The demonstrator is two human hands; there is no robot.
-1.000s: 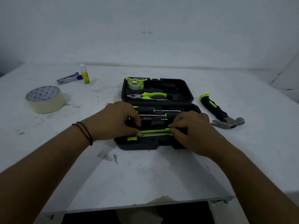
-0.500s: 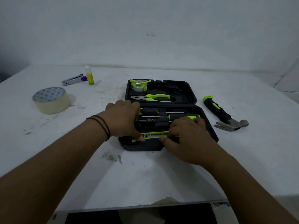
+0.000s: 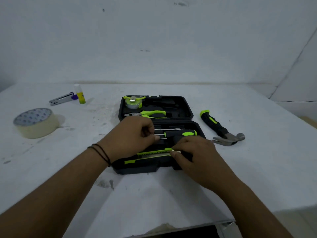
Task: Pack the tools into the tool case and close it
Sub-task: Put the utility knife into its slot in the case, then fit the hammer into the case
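Case [image 3: 185, 107] lies open mid-table, black, both halves flat, hinge line running left-right; lid half toward the far edge, base half toward the near edge.

Lid half: tape measure [image 3: 133, 102] in the far left corner. Pliers [image 3: 147, 114] below it, long axis left-right, nose pointing left, green handles to the right.

Base half: screwdrivers [image 3: 180, 134] seated in a row, long axes left-right; the one clearly seen has its handle to the right and shaft pointing left. Knife [image 3: 151, 154] lies along the near side of the base, long axis left-right with the right end angled slightly toward the far edge, green slider strip up.

Left hand [image 3: 130, 138] is over the left part of the base, fingers curled, fingertips at the thin metal shafts; cannot tell whether it pinches one or only touches. Cord band on that wrist.

Right hand [image 3: 193, 152] is on the right part of the base, thumb and forefinger pinching the knife's right end.

Hammer [image 3: 221, 130] outside the case, on the table just right of the base half, not touching it. Long axis diagonal: green-tipped handle end toward the far edge, steel head toward the near right, claw pointing left.

Left part of the table: tape roll [image 3: 36, 123] lying flat; glue stick [image 3: 80, 95] upright near the far left, a metal clip tool [image 3: 61, 99] just beside it.
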